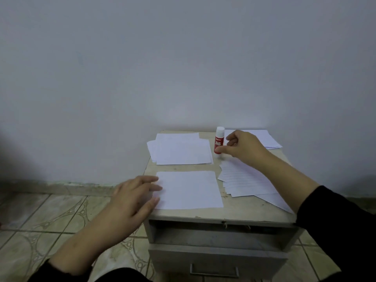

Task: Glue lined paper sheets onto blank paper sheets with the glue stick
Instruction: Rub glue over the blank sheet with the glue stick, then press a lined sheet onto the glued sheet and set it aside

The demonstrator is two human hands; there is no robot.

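Note:
A white sheet point(189, 190) lies flat at the front of the small cabinet top point(240, 210). My left hand point(134, 198) rests on the sheet's left edge with straight fingers. A red and white glue stick point(219, 142) stands upright and capped at the back middle. My right hand point(242, 146) is just right of it, fingers loosely curled; the thumb touches the stick's lower part and the other fingers stay apart from it. Under my right forearm lies a fanned pile of lined sheets point(242, 178). A pile of blank sheets point(181, 150) sits at the back left.
Another small stack of white paper point(264, 137) lies at the back right corner against the wall. The cabinet has an open slot and a drawer with a metal handle point(213, 271) below. Tiled floor point(50, 216) lies to the left.

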